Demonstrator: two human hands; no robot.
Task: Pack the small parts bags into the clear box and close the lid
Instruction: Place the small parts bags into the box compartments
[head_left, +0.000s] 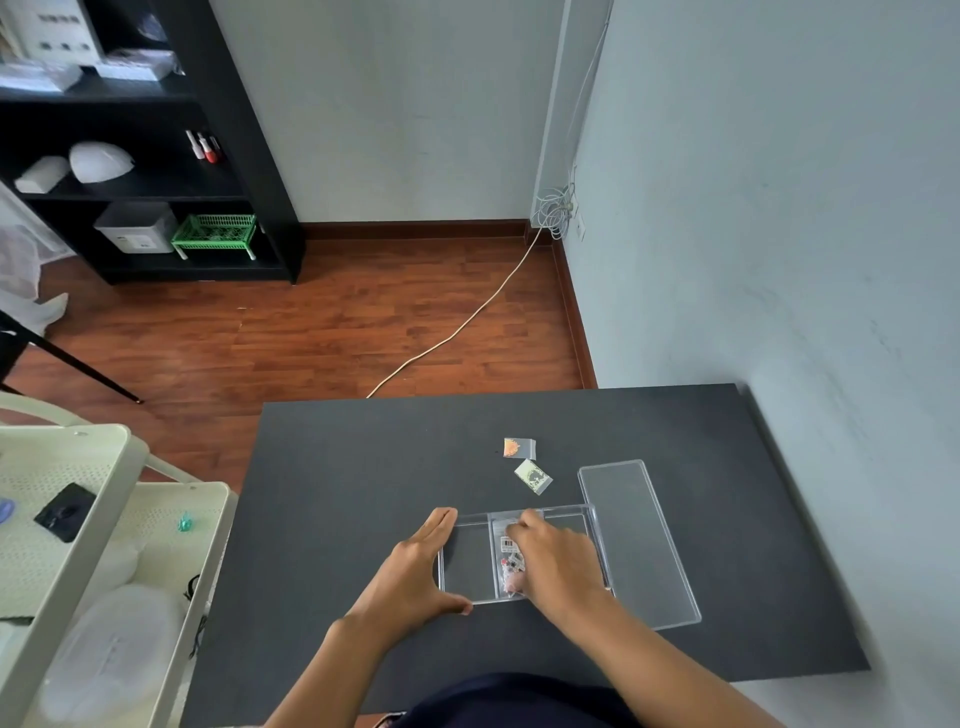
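You have one clear box (467, 558) on the tabletop (363, 493), split into three compartments, and one loose lid (636, 540) lying beside it. Count three small parts bags in all: one in the middle compartment (506, 551), and two out on the tabletop, an orange one (518, 448) and a pale one (533, 476). Two hands are in view, left (415, 566) and right (558, 561).

We're in a room of a home here, a small hobby corner: reddish wood-plank floor (332, 322) with a brown baseboard, plain pale walls (779, 208), a white cable (467, 317) trailing across the boards. A black shelving unit (244, 156) in the corner holds a green basket (214, 231) and white gadgets. A dark tabletop (337, 493) sits by a cream perforated cart (109, 467).
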